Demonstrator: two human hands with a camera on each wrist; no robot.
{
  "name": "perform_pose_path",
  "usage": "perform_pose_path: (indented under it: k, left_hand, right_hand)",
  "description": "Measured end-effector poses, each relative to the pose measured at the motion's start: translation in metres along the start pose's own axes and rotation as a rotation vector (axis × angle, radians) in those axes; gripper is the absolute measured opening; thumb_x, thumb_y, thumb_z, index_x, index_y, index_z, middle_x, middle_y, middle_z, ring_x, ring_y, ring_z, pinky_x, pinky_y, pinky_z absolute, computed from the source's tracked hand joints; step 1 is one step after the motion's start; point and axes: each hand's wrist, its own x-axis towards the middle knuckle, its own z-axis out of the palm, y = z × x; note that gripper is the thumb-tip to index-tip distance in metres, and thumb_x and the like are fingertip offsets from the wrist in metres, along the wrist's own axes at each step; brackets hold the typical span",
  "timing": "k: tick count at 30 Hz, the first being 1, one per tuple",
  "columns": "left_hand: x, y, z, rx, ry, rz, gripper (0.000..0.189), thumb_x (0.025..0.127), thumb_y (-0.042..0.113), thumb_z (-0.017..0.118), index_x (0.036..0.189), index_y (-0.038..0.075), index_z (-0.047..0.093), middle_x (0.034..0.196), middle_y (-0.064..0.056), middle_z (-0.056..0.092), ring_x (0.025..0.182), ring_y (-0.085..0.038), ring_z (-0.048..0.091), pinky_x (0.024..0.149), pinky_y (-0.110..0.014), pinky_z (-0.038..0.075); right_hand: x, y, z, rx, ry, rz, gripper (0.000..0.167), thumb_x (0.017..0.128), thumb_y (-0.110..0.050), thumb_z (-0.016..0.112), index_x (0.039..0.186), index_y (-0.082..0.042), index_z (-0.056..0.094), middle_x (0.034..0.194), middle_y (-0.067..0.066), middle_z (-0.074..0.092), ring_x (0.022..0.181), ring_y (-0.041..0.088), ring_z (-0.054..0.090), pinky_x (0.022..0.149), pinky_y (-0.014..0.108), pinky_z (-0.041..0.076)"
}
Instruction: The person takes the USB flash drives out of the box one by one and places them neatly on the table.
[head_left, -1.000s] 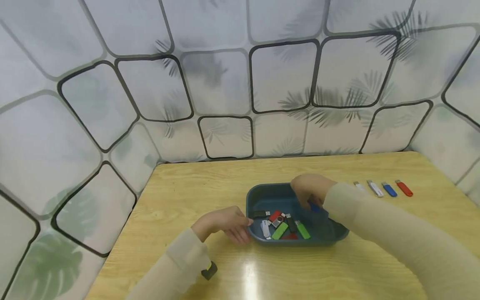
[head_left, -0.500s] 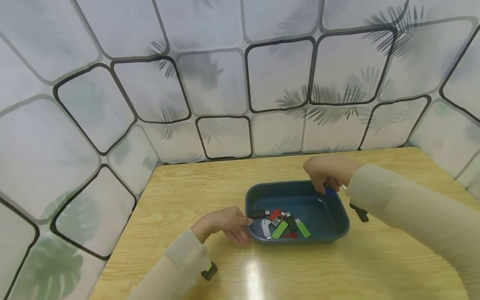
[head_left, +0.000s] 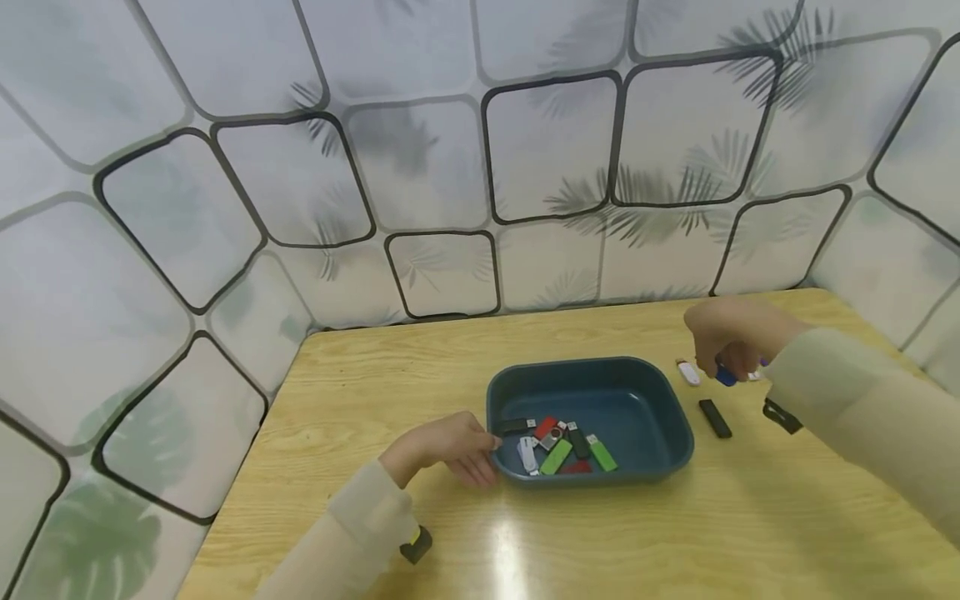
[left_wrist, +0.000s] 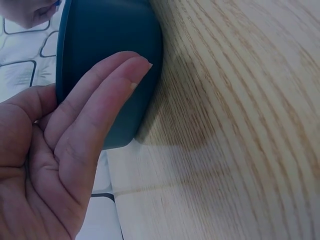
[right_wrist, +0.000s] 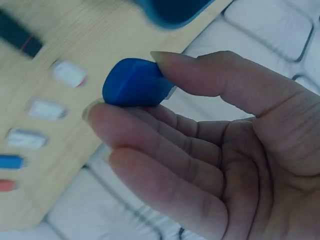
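My left hand (head_left: 457,446) holds the left end of the dark blue plastic bin (head_left: 645,421), thumb over the rim and fingers along the outer wall. Several USB sticks are in the bin's left half, among them a black one (head_left: 513,426), a white one (head_left: 528,455) and two green ones (head_left: 557,457). To the right of the bin, my right hand (head_left: 731,329) is raised over the table. It pinches a blue USB stick (right_wrist: 132,82) between thumb and index finger; the fingertips cover part of it.
A black USB stick (head_left: 715,418) and a white one (head_left: 687,372) lie right of the bin. In the right wrist view, more white sticks, a blue one (right_wrist: 10,161) and a red one (right_wrist: 7,185) form a row. A patterned wall covering (head_left: 442,275) stands behind the table.
My right hand has lifted the blue USB stick out of the bin and carried it right, over the sticks on the table. The left hand has stayed on the bin's rim.
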Motion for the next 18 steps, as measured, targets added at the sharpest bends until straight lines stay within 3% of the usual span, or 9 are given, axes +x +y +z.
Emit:
perform_pose_path:
  k: [9,18]
  left_hand:
    - [0.000,-0.002,0.001,-0.009,0.015,-0.002,0.034,0.096,0.017,0.049,0.087,-0.010,0.068,0.079,-0.020,0.071,0.072,-0.027,0.072,0.063,-0.036,0.060]
    - [0.001,-0.001,0.002,-0.020,0.012,0.002,0.034,0.095,0.017,0.049,0.087,-0.009,0.068,0.079,-0.021,0.071,0.072,-0.028,0.072,0.062,-0.035,0.060]
  right_hand:
    - [-0.008,0.045,0.013,0.138,0.045,0.016,0.013,0.082,-0.007,0.065,0.074,0.002,0.068,0.061,0.012,0.068,0.057,0.023,0.067,0.059,0.035,0.058]
    - [-0.001,0.061,0.037,0.249,0.097,0.015,0.011,0.081,-0.006,0.064,0.076,0.003,0.068,0.063,0.012,0.068,0.058,0.024,0.066,0.058,0.034,0.058]
